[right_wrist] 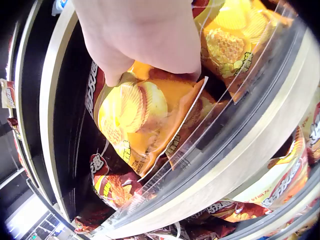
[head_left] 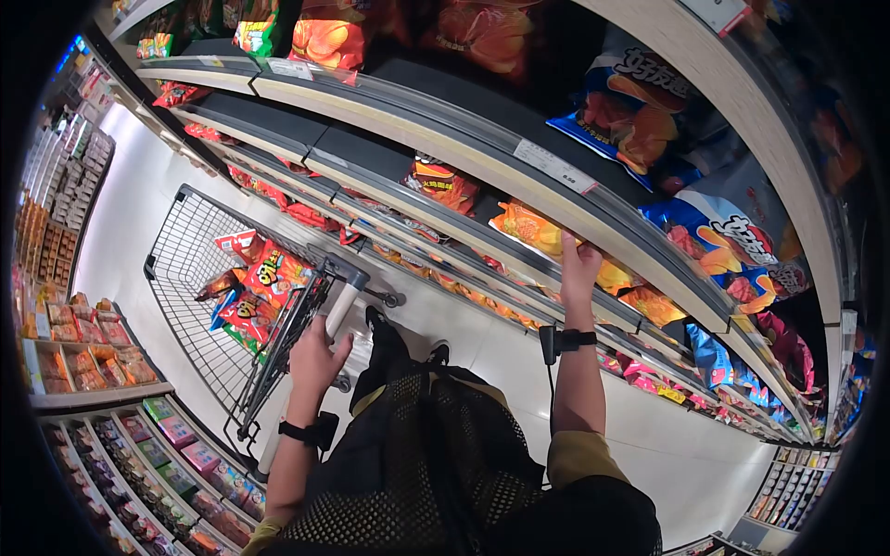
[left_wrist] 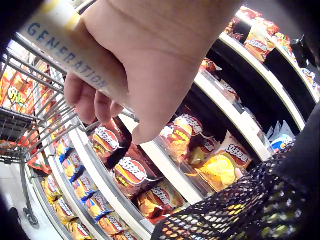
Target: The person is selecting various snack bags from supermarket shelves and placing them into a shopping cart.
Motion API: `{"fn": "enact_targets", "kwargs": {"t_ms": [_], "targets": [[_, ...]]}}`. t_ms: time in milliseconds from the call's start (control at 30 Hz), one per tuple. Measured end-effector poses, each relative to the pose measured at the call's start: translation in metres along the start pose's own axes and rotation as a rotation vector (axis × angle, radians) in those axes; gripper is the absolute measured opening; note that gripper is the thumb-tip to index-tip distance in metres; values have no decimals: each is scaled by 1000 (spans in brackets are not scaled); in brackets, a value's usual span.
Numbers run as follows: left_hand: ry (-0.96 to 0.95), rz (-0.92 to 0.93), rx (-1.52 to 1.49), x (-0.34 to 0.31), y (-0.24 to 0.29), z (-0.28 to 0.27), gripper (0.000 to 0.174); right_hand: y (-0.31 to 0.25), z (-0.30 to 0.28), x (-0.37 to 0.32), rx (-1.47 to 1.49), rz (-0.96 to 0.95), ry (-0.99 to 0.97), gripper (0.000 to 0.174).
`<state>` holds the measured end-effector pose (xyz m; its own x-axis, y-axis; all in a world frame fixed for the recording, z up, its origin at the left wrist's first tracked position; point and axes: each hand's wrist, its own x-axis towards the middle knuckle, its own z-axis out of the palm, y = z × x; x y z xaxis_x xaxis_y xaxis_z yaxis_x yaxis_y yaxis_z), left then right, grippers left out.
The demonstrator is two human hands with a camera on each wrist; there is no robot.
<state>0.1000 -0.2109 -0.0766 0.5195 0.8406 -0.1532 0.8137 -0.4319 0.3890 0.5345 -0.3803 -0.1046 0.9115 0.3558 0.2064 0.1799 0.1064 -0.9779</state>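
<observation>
A long, dark-backed supermarket shelving unit with pale wood-look edges (head_left: 436, 137) is running along the person's right side. The grey wire-mesh shopping cart (head_left: 184, 192) is standing to the left, and a glossy red snack bag (head_left: 278, 271) is lying among other packets inside it. On one of the shelves, an orange plastic chip bag printed with yellow ridged crisps (right_wrist: 145, 112) is leaning behind a clear plastic shelf lip (right_wrist: 165, 177), just beside a similar yellow-orange bag (right_wrist: 227, 45).

The right hand (head_left: 581, 267) is holding the orange bag by its top, thumb and fingers closing narrowly on it. The left hand (head_left: 315, 357) is gripping the cart's pale round handle with blue lettering (left_wrist: 65, 45).

Picking the orange bag seems to be the step in hand; the next move likely calls for raising it clear of the lip while the left hand is steadying the cart.

The head view is showing the cart's load, which the right wrist view is leaving out, but it is hiding the right fingertips. The right wrist view is revealing the pinch at the bag's top, and the left wrist view is showing fingers curling beneath the handle and the word "GENERATION".
</observation>
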Motion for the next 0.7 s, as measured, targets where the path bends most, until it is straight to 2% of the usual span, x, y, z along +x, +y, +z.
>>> {"fn": "enact_targets", "kwargs": {"t_ms": [100, 167, 200, 233, 267, 300, 367, 433, 500, 567, 600, 633, 700], "targets": [[-15, 30, -19, -6, 3, 2, 47, -12, 4, -4, 24, -52, 38, 30], [-50, 58, -78, -9, 8, 1, 46, -17, 4, -9, 69, 14, 37, 31], [-131, 9, -79, -9, 13, -5, 48, -22, 4, -13, 72, 9, 42, 31], [-131, 12, -80, -10, 15, -8, 48, -27, 2, -17, 30, 130, 25, 30], [-145, 82, -49, -10, 17, -10, 49, -31, 1, -23, -12, 251, 10, 30], [-158, 152, -18, -10, 18, -13, 51, -33, 1, -29, -13, 249, 13, 30], [-102, 216, -48, -7, 41, -36, 49, -36, 4, -45, 184, 236, -75, 31], [41, 361, -186, -6, 63, -55, 45, -47, 5, -63, 211, 265, -93, 30], [8, 368, -270, -4, 83, -66, 46, -49, -3, -84, 160, 412, -181, 30], [-182, 302, -616, -3, 98, -67, 50, -55, -4, -107, 177, 457, -214, 30], [-252, 294, -673, 0, 94, -53, 57, -60, -2, -115, 197, 501, -239, 31], [-244, 283, -674, 2, 97, -45, 57, -70, 3, -117, 198, 505, -251, 31], [-285, 436, -714, 5, 111, -42, 68, -99, 11, -124, 290, 565, -358, 32]]}}
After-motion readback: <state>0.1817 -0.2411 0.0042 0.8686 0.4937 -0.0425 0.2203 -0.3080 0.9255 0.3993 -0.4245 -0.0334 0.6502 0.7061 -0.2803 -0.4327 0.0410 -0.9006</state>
